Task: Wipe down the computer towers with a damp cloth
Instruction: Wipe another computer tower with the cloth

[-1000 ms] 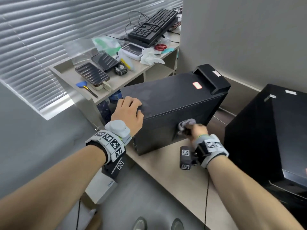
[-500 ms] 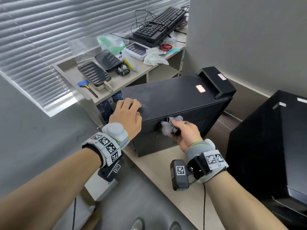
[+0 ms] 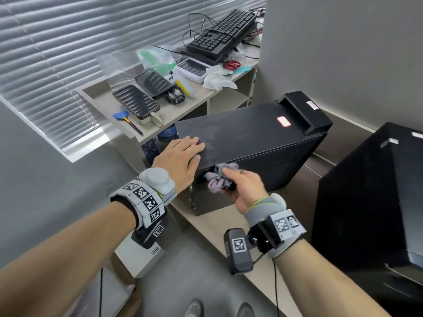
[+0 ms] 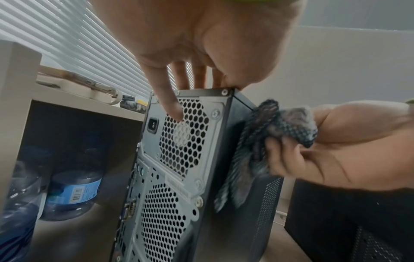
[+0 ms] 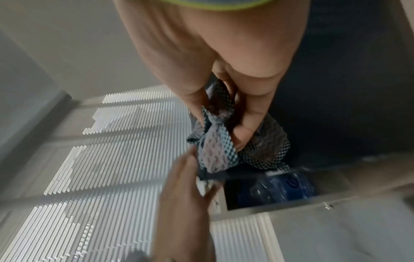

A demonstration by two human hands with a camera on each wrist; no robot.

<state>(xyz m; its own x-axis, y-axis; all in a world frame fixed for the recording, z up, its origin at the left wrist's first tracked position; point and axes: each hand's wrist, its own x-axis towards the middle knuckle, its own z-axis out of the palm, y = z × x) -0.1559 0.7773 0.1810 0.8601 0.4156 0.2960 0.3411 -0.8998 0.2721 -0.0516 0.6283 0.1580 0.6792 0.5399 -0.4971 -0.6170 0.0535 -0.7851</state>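
Note:
A black computer tower (image 3: 251,138) stands on a low beige ledge (image 3: 219,232). My left hand (image 3: 180,154) lies flat on the near rear corner of its dusty top, fingers straight. In the left wrist view the left hand (image 4: 190,58) sits over the tower's perforated metal back panel (image 4: 179,159). My right hand (image 3: 242,186) grips a bunched grey mesh cloth (image 3: 217,177) against the upper rear part of the tower's side panel. The cloth (image 4: 268,134) hangs down the side edge. In the blurred right wrist view the cloth (image 5: 215,141) is clenched in the right hand's fingers (image 5: 244,124).
A second black tower (image 3: 375,193) stands close on the right. Behind, a beige shelf (image 3: 100,97) carries phones, a keyboard (image 3: 222,35), red scissors and crumpled tissue. Water bottles (image 4: 69,182) stand under the shelf. Window blinds lie at the left, a grey wall at the right.
My right hand with the cloth has slid along the side panel toward the tower's rear and up near its top edge. The left hand has flattened on the top corner.

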